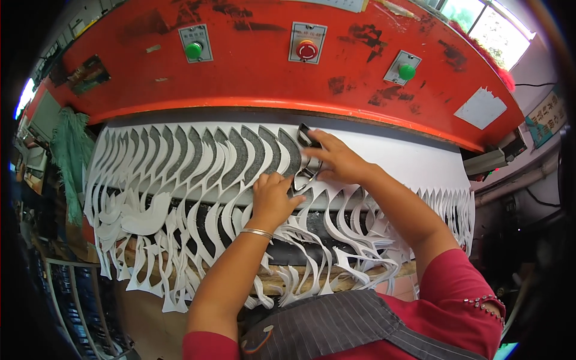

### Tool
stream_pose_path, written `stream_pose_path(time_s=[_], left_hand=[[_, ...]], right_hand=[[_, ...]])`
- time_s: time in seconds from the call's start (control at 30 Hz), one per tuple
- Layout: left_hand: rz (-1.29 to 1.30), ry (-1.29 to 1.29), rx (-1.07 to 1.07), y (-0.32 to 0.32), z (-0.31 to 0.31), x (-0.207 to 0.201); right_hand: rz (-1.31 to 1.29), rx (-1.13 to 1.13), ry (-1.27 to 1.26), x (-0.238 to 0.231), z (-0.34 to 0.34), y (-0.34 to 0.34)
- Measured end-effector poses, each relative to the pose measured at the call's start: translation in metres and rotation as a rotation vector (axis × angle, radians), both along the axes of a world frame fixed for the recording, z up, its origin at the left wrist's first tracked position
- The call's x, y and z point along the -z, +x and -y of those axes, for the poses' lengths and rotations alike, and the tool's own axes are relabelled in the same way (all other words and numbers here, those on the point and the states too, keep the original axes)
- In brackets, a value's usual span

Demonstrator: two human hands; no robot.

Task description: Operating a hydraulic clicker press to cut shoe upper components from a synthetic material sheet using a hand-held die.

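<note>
A curved metal cutting die (305, 176) stands on a stack of white sheet (384, 153), at the right end of a row of crescent cut-outs. My right hand (339, 159) grips the die from its right side, fingers reaching over its upper part and hiding some of it. Close to the die's lower end, my left hand (273, 201) rests on the cut sheet, thumb stretched apart from bent fingers. It appears to hold nothing; whether its fingertips touch the die I cannot tell. Loose white crescent pieces (147, 216) lie heaped to the left.
Behind the sheet rises a red machine beam (252, 72) with green buttons (194, 51) and a red button (306, 50). White scrap strips (354, 267) hang over the near edge. Green cloth (71, 156) hangs at left; a metal rack (78, 300) stands below.
</note>
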State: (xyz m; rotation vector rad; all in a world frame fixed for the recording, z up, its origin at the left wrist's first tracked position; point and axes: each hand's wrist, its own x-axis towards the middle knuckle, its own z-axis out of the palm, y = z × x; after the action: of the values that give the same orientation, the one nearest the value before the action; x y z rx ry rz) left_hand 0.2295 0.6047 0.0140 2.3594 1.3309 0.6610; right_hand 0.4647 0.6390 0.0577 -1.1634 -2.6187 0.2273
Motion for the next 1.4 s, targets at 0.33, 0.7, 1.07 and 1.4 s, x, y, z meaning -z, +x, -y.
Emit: stream_pose_path(time_s=[0.33, 0.7, 1.07, 1.4], left_hand=[[0.154, 0.075, 0.013, 0.003, -0.011, 0.012], [0.130, 0.099, 0.055, 0.006, -0.018, 0.011], [0.316, -0.022, -0.051, -0.039, -0.022, -0.044], [0.532, 0.990, -0.294, -0.111, -0.023, -0.176]], right_hand=[[-0.173, 0.410, -0.290, 0.030, -0.004, 0.002], [-0.164, 0.346, -0.199, 0.034, -0.007, 0.010], [-0.477, 0.515, 0.676, -0.084, 0.066, 0.042], [-0.487, 0.847, 1.415, -0.151, 0.070, 0.053]])
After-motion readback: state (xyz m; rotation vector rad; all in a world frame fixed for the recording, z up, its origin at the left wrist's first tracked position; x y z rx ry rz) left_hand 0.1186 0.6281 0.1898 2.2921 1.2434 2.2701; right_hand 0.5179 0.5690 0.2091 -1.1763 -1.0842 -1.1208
